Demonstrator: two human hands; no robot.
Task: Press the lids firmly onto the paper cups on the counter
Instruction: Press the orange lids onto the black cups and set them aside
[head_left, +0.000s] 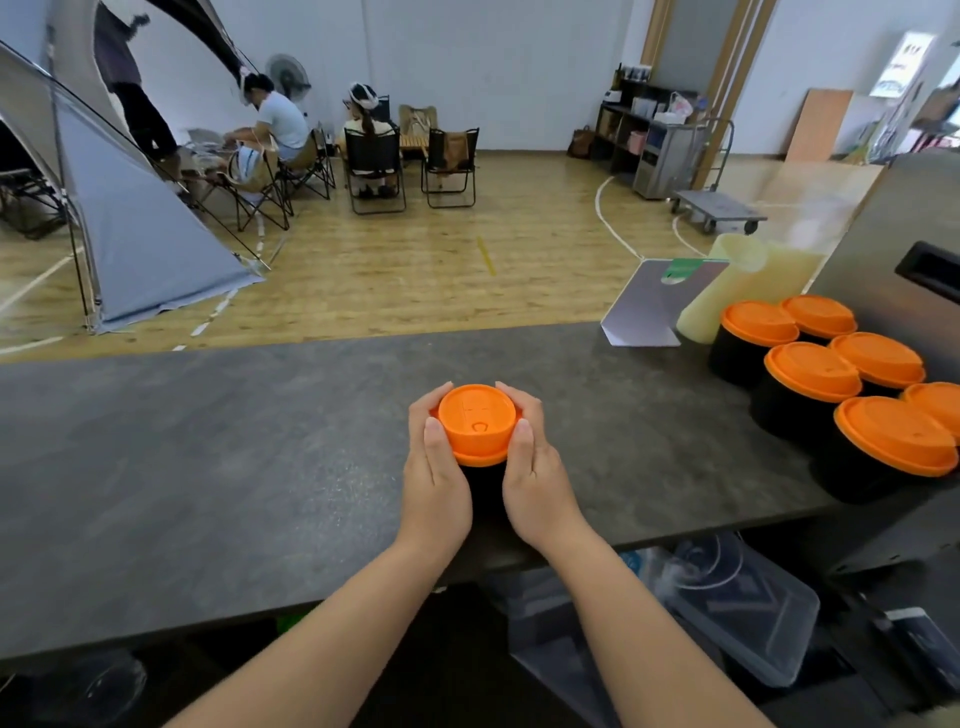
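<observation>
A black paper cup (485, 486) stands in the middle of the grey counter (208, 467), topped by an orange lid (477, 422). My left hand (435, 467) wraps the lid's left side, thumb on the rim near me and fingers round the far edge. My right hand (535, 467) mirrors it on the right side. Most of the cup's wall is hidden between my palms. At the right end of the counter stand several black cups with orange lids (810, 371) on them.
A pale yellow sleeve of stacked cups (743, 291) and a small card stand (649, 306) sit behind the lidded cups. A dark metal appliance (904, 249) rises at far right. Clear plastic boxes (737, 597) lie under the counter. People sit on chairs beyond the counter.
</observation>
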